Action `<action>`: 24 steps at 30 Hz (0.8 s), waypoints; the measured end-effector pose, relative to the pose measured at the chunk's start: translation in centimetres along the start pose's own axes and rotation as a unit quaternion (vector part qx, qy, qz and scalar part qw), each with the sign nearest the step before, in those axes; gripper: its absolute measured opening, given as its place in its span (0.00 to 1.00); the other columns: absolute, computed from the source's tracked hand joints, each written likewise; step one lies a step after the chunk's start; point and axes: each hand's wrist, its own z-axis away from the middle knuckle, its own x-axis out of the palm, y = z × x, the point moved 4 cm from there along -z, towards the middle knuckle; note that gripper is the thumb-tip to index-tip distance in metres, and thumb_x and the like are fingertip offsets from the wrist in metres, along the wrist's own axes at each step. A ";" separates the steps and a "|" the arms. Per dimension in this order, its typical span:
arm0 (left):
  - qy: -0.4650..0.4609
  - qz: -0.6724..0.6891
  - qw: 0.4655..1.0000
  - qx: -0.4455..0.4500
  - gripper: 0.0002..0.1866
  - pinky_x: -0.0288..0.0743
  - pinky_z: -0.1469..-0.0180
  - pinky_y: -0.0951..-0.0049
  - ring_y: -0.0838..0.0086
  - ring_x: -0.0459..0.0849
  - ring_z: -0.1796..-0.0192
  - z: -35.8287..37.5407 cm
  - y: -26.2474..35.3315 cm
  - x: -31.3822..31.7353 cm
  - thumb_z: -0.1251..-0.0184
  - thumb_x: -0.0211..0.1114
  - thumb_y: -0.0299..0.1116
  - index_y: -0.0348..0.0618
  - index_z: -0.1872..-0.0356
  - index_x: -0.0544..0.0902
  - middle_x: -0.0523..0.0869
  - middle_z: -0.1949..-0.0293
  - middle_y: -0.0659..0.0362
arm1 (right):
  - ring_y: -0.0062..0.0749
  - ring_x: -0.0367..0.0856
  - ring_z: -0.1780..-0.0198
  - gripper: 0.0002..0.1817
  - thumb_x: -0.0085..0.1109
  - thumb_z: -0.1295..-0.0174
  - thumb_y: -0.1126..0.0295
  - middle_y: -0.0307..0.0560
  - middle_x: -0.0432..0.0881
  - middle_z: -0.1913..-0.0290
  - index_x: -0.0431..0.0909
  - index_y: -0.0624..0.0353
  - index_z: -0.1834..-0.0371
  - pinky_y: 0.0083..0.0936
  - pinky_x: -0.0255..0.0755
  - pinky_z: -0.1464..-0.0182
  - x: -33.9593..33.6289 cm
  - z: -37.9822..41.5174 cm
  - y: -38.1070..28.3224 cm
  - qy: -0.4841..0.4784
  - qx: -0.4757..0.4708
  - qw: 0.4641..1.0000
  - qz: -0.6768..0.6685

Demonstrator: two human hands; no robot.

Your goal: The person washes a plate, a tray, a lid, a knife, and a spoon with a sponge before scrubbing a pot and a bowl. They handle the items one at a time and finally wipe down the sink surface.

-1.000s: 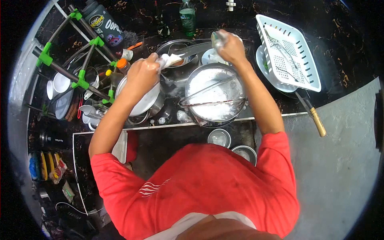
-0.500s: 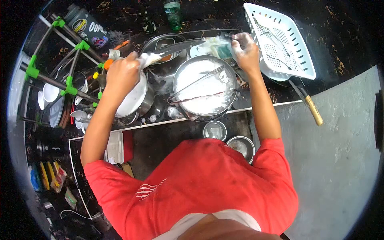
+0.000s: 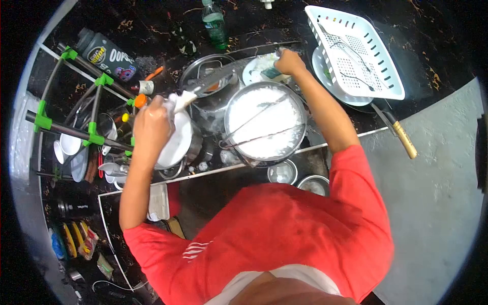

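My left hand (image 3: 152, 122) is closed around the pale, foam-covered handle of a knife (image 3: 216, 76). Its long blade points up and to the right, above a metal pot (image 3: 190, 66). Foam clings to my left fingers. My right hand (image 3: 291, 63) is curled at the edge of a small white plate (image 3: 249, 75) that bears a green sponge (image 3: 273, 73) and whitish suds. What those fingers hold, if anything, is hidden. Between my arms stands a round basin (image 3: 230, 114) full of white foam, with thin metal tongs (image 3: 264, 133) lying across it.
At the right are a white slotted basket (image 3: 396, 86) and a wooden-handled tool (image 3: 405, 140). A pot with a pale inside (image 3: 175, 142) stands below my left hand. At the left is a rack with green joints (image 3: 94, 134); a green bottle (image 3: 214, 25) stands behind.
My right hand has moved left and slightly down, onto the sponge plate. My left hand has lowered a little, still gripping the knife. The whole view has shifted slightly.
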 end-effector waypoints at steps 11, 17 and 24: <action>-0.019 0.078 0.996 -0.044 0.19 0.75 0.66 0.58 0.53 0.79 0.72 3.4 -1.0 -0.9 0.58 0.63 0.22 0.46 0.59 0.84 0.78 0.67 0.52 | 0.48 0.80 0.47 0.26 0.62 0.57 0.58 0.57 0.80 0.48 0.82 0.58 0.53 0.36 0.73 0.47 9.1 -6.7 6.9 -0.233 0.178 0.946 0.141; -0.002 0.087 0.995 -0.043 0.21 0.74 0.66 0.60 0.53 0.79 0.72 4.0 -1.4 0.8 0.60 0.63 0.22 0.43 0.58 0.84 0.79 0.67 0.51 | 0.47 0.82 0.52 0.23 0.54 0.54 0.55 0.60 0.83 0.57 0.84 0.57 0.60 0.36 0.75 0.51 10.4 -9.3 7.9 -0.256 0.112 0.950 0.139; -0.049 0.066 0.994 -0.073 0.17 0.75 0.65 0.58 0.52 0.81 0.68 3.1 -1.2 0.1 0.58 0.63 0.24 0.43 0.61 0.81 0.80 0.68 0.50 | 0.36 0.84 0.64 0.22 0.63 0.57 0.63 0.52 0.85 0.64 0.82 0.60 0.57 0.28 0.75 0.59 -1.6 -5.3 -2.5 0.043 0.034 0.984 -0.171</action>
